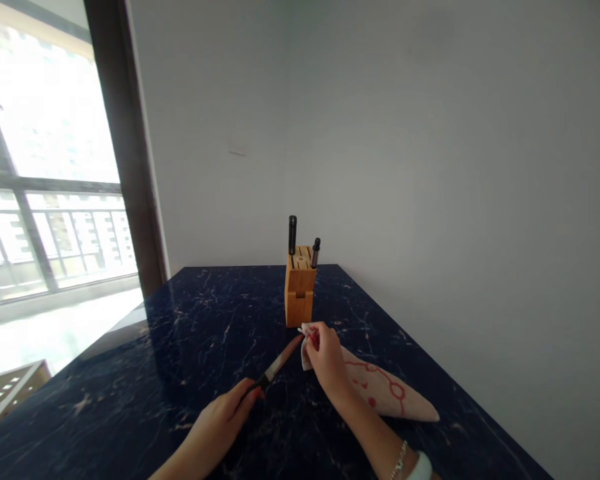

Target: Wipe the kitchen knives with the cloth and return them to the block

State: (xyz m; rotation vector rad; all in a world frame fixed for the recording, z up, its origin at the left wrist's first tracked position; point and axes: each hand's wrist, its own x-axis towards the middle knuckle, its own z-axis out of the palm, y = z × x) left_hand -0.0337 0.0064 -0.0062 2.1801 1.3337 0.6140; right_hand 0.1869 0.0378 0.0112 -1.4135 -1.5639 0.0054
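My left hand (230, 412) is closed around the black handle of a knife (283, 357), whose blade points away and to the right. Bunched between the fingers of my right hand (325, 353) is a pale cloth (390, 393) with red line markings. Part of this cloth trails to the right under my right forearm and rests on the table. The gathered end of the cloth is close to the knife's tip; whether they touch I cannot tell. Just beyond my right hand stands a wooden knife block (300, 300) with two black-handled tools upright in its slots.
The dark blue marble-patterned table (220, 320) reaches back to a grey wall (430, 167) that also runs along its right side. A large window (45, 167) is on the left. A lattice-sided piece (10, 390) stands at the lower left, beside the table.
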